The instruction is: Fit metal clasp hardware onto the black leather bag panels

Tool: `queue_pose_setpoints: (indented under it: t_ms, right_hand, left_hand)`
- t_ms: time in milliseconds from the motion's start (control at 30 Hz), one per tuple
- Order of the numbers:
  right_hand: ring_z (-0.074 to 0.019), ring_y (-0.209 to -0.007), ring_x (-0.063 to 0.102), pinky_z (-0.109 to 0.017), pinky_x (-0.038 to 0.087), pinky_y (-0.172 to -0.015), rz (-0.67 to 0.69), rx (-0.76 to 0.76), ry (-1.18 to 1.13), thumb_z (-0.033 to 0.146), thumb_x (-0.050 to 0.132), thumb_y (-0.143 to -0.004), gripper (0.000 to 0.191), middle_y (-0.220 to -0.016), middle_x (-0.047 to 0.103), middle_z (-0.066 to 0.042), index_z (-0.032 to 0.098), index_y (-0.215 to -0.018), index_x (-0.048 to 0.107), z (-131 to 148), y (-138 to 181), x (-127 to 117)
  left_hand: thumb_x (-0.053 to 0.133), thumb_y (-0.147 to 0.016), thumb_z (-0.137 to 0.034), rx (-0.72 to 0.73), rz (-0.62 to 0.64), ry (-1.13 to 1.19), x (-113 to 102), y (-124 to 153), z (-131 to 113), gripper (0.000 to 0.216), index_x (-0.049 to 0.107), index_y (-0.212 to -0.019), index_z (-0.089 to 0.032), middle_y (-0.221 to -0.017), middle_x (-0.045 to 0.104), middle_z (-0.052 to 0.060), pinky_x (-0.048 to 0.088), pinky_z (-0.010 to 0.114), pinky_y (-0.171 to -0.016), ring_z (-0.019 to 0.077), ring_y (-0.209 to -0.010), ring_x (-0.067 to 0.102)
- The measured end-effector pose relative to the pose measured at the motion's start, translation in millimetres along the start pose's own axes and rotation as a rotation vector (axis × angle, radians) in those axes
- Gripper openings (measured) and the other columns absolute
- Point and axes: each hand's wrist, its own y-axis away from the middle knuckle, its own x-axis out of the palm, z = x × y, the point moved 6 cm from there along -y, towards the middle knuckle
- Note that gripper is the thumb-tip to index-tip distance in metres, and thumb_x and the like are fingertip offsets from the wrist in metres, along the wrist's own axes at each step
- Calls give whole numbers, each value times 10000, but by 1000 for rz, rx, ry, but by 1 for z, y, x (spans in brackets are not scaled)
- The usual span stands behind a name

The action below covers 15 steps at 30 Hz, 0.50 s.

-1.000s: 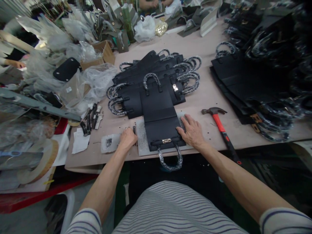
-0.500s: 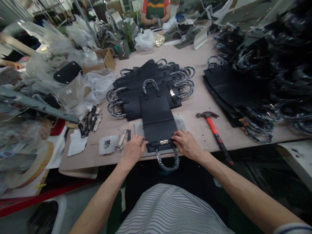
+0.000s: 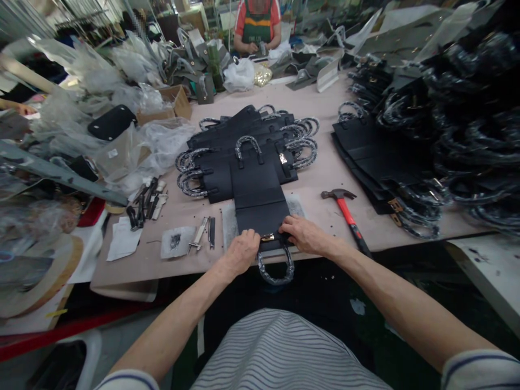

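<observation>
A black handbag panel point(image 3: 260, 187) lies unfolded along the table in front of me, its near end at the table edge. A plastic-wrapped handle point(image 3: 291, 269) hangs from that end toward my body. Across the near end runs a short black strap with a shiny metal clasp point(image 3: 268, 237). My left hand point(image 3: 245, 250) is closed at the strap's left end, partly covering it. With fingers pinched, my right hand point(image 3: 301, 233) holds the strap's right end. The fingertips of both hands are partly hidden. Under the panel lies a pale grey slab point(image 3: 229, 225).
A claw hammer point(image 3: 345, 211) with a red-and-black handle lies to the right. Black bag panels are stacked ahead point(image 3: 219, 179) and at right point(image 3: 365, 157). Left are black straps point(image 3: 152, 200) and a small bag of dark bits point(image 3: 177, 242). A co-worker point(image 3: 258, 30) sits opposite.
My left hand has moved right, closer to the clasp, and turned over the strap's left end. The right hand still grips its end, and the clasp looks tilted. The view has shifted slightly.
</observation>
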Motion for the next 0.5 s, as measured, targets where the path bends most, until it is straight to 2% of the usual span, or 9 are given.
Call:
queue_pose_setpoints:
  t_ms: [167, 267, 367, 433, 500]
  right_hand:
    - [-245, -900, 535, -336, 423, -777, 39, -93, 190, 51, 573, -879, 187, -967, 598, -105, 147, -1025, 639, 13, -1, -1]
    - [-250, -869, 528, -341, 400, -720, 57, -163, 326, 72, 528, -917, 176, -964, 589, -113, 141, -1056, 611, 28, -3, -1]
    - [-254, -846, 524, -330, 370, -650, 81, -149, 401, 85, 495, -935, 174, -968, 578, -124, 132, -1075, 588, 38, -5, 3]
    - [-259, -849, 527, -318, 351, -619, 83, -123, 400, 90, 490, -937, 173, -985, 574, -129, 139, -1074, 582, 39, -6, 7]
    - [-267, -870, 532, -309, 344, -611, 65, -96, 373, 94, 493, -936, 174, -1009, 573, -130, 157, -1070, 584, 37, -4, 12]
  left_hand:
    - [406, -918, -28, 14, -187, 129, 1, 16, 10, 246, 603, -1018, -138, -1013, 641, 118, 558, 365, -834, 243, -949, 613]
    - [382, -938, -31, 123, -369, 201, 3, 27, 17, 283, 618, -1056, -135, -1048, 672, 125, 569, 351, -856, 218, -969, 639]
    - [391, -954, -45, 270, -535, 216, 5, 36, 23, 288, 632, -1089, -125, -1074, 700, 139, 587, 347, -829, 204, -944, 661]
    - [404, -962, -53, 366, -569, 193, 7, 40, 25, 278, 644, -1083, -122, -1080, 715, 141, 596, 353, -828, 204, -947, 671]
    - [406, -974, -61, 451, -544, 145, 9, 41, 24, 278, 657, -1075, -126, -1103, 724, 140, 602, 360, -841, 205, -963, 679]
